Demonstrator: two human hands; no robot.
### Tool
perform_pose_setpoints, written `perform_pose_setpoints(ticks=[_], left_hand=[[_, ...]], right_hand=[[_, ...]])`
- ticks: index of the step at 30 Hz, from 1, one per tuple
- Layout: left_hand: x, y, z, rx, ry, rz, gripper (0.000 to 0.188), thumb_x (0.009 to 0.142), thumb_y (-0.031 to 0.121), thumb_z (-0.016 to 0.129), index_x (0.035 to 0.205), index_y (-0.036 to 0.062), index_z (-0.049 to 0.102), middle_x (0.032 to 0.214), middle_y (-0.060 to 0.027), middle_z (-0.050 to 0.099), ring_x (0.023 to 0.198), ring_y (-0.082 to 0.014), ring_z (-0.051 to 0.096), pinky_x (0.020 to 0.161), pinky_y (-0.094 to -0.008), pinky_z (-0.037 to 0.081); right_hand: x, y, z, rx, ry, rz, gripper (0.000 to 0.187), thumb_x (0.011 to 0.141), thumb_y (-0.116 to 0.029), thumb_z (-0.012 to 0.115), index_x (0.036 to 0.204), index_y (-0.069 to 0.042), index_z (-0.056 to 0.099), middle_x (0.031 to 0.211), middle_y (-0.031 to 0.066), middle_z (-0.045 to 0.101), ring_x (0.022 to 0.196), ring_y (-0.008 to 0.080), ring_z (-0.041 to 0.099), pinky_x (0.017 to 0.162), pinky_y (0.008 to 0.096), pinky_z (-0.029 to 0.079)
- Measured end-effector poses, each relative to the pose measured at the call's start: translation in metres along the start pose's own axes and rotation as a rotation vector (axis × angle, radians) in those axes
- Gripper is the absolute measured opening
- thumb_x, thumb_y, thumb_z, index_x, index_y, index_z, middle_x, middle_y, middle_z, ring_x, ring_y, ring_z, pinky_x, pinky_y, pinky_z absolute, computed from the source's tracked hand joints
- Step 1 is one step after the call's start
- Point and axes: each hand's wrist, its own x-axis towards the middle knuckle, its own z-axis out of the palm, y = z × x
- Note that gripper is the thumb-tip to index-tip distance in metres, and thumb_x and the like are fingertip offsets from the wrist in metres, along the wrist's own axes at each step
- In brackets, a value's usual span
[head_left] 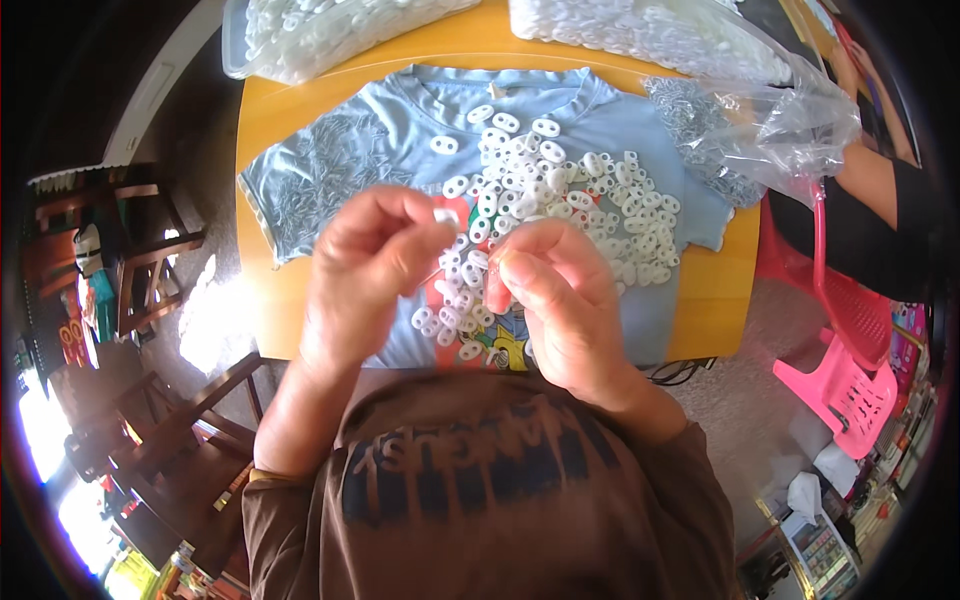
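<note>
My left hand (370, 265) is closed in a pinch on a small white plastic piece (447, 216) at its fingertips. Beside it, my right hand (560, 295) has thumb and forefinger pressed together; what they hold, if anything, is too small to make out. The two hands are apart, above a light blue T-shirt (415, 115) spread over the table. Below and beyond them lies a heap of white oval plastic pieces with two holes (525, 165). Smaller white pieces (645, 225) gather at the heap's right side.
Small grey metal bits (335, 155) cover the shirt's left sleeve area; more (700, 125) lie at right beside a clear plastic bag (800, 130). A clear tub (235, 50) and a bag of white pieces (620, 35) stand along the yellow table's (715, 320) far edge. Another person's arm (880, 190) is at right.
</note>
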Motion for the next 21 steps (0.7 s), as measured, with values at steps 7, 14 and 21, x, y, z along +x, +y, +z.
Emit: perform_pose_setpoints(ticks=[7, 14, 21], left_hand=[[-0.047, -0.001, 0.002, -0.307, -0.002, -0.012, 0.020, 0.080, -0.006, 0.058, 0.099, 0.0008, 0.056, 0.083, 0.0001, 0.059, 0.068, -0.0007, 0.049, 0.058, -0.0144, 0.037], [-0.059, -0.006, -0.010, -0.254, -0.076, 0.087, 0.018, 0.084, -0.005, 0.056, 0.101, 0.0001, 0.055, 0.088, -0.0024, 0.060, 0.072, -0.0024, 0.052, 0.060, -0.0159, 0.041], [-0.063, -0.011, -0.012, -0.267, -0.083, 0.141, 0.016, 0.084, -0.006, 0.055, 0.099, 0.0002, 0.053, 0.091, -0.0045, 0.061, 0.076, -0.0044, 0.055, 0.061, -0.0167, 0.042]], right_hand=[[-0.002, 0.003, 0.019, 0.044, -0.076, 0.008, 0.013, 0.086, -0.015, 0.058, 0.092, -0.004, 0.054, 0.083, 0.0021, 0.055, 0.073, 0.0091, 0.049, 0.066, 0.0262, 0.041], [-0.008, 0.012, 0.030, 0.024, -0.067, -0.018, 0.008, 0.088, -0.007, 0.056, 0.095, -0.002, 0.057, 0.081, -0.0015, 0.057, 0.069, 0.0012, 0.045, 0.061, 0.0170, 0.037], [-0.011, 0.013, 0.033, 0.021, -0.078, 0.016, 0.009, 0.088, -0.008, 0.057, 0.094, -0.002, 0.057, 0.080, -0.0017, 0.057, 0.069, 0.0016, 0.046, 0.061, 0.0169, 0.037]])
